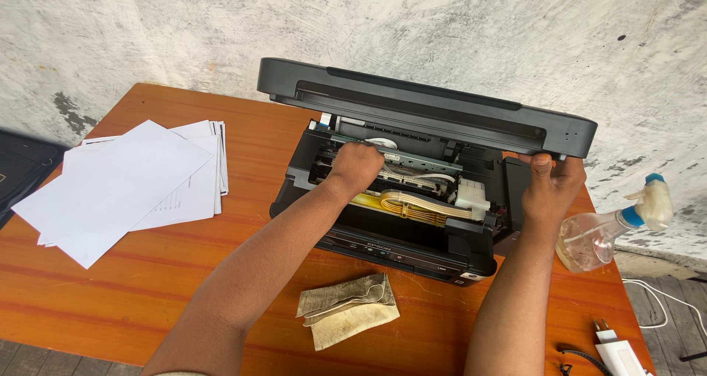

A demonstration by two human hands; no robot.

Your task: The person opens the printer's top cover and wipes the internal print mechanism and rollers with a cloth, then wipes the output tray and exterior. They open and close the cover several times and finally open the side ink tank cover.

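Head view: black printer on an orange table, its long axis running left to right, control panel facing the person. Left hand reaches inside the open body, fingers curled closed over the carriage area; what they grip is hidden. Right hand grips the raised lid at its right end, thumb on the lower edge. Cloth lies just in front of the printer, papers to its left, spray bottle beside the right hand
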